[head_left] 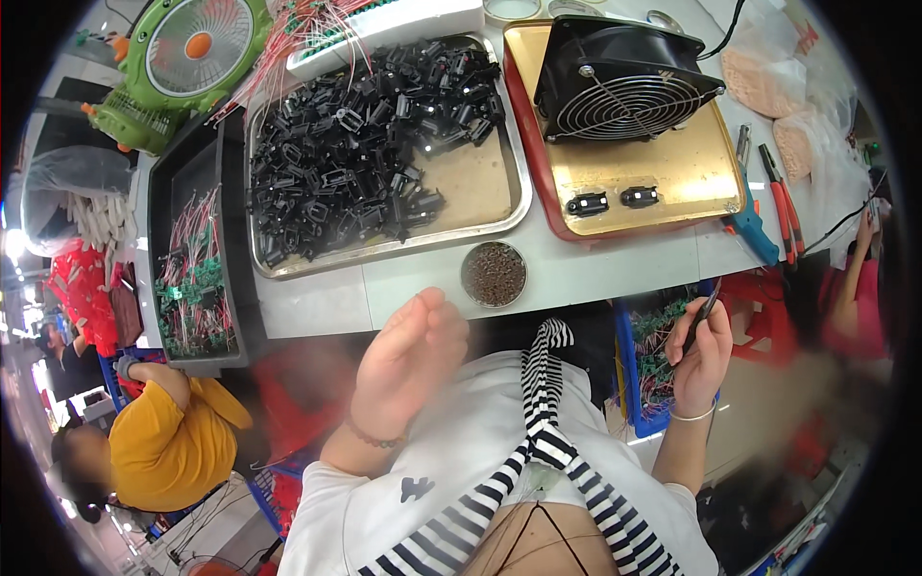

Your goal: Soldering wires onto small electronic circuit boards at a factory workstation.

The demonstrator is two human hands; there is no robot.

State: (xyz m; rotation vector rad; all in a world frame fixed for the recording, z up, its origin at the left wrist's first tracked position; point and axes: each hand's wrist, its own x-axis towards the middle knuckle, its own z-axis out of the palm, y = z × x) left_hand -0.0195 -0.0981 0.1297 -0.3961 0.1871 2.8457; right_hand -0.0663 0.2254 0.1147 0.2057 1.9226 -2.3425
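Note:
My left hand (411, 350) is raised before the table's front edge, near a round dish (495, 275) full of tiny dark brown pieces. Its fingers are curled and pressed together; whatever may be in them is hidden. Further right, my right hand (701, 357) grips a thin, dark pen-shaped tool (702, 319), its tip pointing up. Two small black plastic housings (588, 204) lie on a gold-coloured tray (672, 154). A metal tray (471, 182) beside it holds a heap of black plastic housings (336, 154).
A black fan (619, 82) stands on the gold tray. Blue-handled pliers (752, 230) and a red-handled tool (788, 216) lie at right. Bins of green circuit boards with wires (197, 278) stand at left and below right (653, 355). A co-worker in yellow (178, 442) sits at left.

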